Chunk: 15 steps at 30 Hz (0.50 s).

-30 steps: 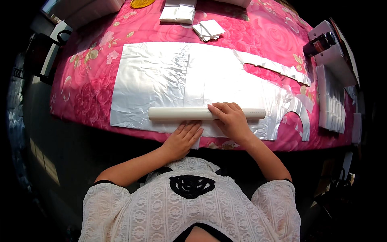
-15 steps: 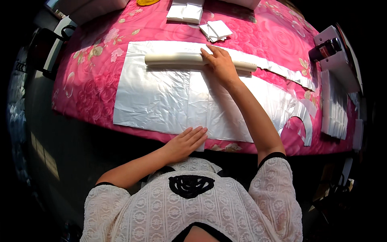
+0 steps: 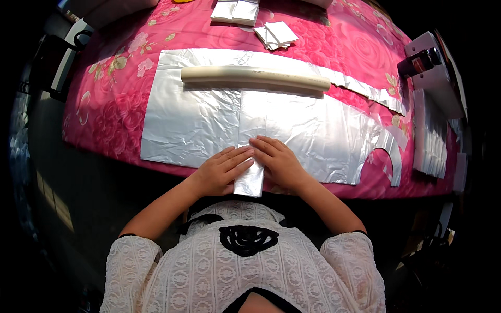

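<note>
A silvery white plastic bag [image 3: 182, 128], thin and crinkled, lies flat in front of me with cut-out strap ends at its right side. Across its far part rests a cream-coloured pipe [image 3: 255, 77], apart from both hands. A narrow folded plastic strip [image 3: 249, 182] runs down the bag's middle and hangs past the table's near edge. My left hand [image 3: 222, 169] lies with extended fingers over that strip; its thumb is mostly hidden. Beside it, my right hand [image 3: 281, 163] has its fingers stretched out flat, their tips at the strip's right edge.
Small folded white packets [image 3: 276, 35] and another white stack [image 3: 235, 11] lie at the far side of the pink flowered tablecloth [image 3: 115, 115]. At the right stand a dark bottle-like object [image 3: 419, 62], a white box [image 3: 446, 91] and piled white plastic sheets [image 3: 429, 138].
My right hand has left the pipe and come down beside my left hand. The left hand has shifted slightly left and up, and more of the strip shows at the near edge.
</note>
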Available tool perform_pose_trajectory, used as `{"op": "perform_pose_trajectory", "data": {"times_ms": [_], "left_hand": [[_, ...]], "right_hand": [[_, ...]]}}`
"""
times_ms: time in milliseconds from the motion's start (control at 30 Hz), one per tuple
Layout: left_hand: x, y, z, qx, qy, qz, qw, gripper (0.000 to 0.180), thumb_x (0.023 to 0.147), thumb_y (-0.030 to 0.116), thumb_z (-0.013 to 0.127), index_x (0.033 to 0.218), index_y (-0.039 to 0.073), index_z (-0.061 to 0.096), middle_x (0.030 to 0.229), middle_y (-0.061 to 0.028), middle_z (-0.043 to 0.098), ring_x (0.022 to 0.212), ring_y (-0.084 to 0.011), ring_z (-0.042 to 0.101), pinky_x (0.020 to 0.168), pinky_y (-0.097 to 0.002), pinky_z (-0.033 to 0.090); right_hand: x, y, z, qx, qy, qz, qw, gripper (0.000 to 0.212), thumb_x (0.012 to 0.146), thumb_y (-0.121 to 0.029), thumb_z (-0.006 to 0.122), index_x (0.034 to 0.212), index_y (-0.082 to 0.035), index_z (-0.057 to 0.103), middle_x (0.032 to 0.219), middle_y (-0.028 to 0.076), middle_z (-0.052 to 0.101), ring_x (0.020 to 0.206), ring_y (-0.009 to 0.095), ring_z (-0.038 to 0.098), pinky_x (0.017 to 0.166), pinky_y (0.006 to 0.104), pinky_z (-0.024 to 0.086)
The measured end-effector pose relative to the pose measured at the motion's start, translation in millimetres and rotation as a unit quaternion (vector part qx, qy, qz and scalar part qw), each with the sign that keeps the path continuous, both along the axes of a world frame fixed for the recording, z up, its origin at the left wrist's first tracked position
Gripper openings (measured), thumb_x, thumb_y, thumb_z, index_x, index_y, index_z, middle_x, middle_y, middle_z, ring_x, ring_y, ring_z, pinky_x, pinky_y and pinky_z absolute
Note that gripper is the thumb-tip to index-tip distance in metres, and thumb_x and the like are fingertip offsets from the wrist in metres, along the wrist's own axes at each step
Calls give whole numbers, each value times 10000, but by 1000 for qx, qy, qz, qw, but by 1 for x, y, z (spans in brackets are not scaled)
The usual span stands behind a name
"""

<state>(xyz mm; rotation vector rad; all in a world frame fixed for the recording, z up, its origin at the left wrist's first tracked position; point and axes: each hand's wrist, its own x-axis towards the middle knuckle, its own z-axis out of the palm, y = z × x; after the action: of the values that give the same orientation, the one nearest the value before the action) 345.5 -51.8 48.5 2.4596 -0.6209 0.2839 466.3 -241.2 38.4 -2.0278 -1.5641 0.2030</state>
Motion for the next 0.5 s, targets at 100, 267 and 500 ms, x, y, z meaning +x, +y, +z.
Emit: {"op": "perform_pose_trajectory", "data": {"times_ms": [100, 267, 500], "left_hand": [[13, 6, -1, 54, 60, 37, 996, 612, 669, 180, 629, 1233, -6, 478, 1294, -169, 472, 1208, -276, 457, 1027, -402, 341], [28, 7, -5, -37, 117, 123, 985, 505, 777, 196, 603, 1221, -16, 489, 1129, -167, 580, 968, -282, 593, 830, -373, 459], [53, 2, -6, -225, 133, 278, 924, 503, 866, 250, 541, 1280, -12, 429, 1233, -191, 508, 1071, -320, 534, 893, -399, 426]], "right_hand": [[5, 5, -6, 50, -45, -43, 997, 351, 699, -58, 603, 1049, -66, 598, 1118, 77, 574, 1043, 258, 539, 875, 372, 446], [22, 12, -1, 51, 52, -102, 992, 210, 714, -43, 617, 920, -71, 648, 850, 75, 626, 805, 232, 602, 719, 351, 487], [56, 42, 22, -143, 341, -270, 889, 275, 785, -248, 631, 710, 14, 668, 582, 120, 617, 537, 214, 599, 571, 310, 468]]}}
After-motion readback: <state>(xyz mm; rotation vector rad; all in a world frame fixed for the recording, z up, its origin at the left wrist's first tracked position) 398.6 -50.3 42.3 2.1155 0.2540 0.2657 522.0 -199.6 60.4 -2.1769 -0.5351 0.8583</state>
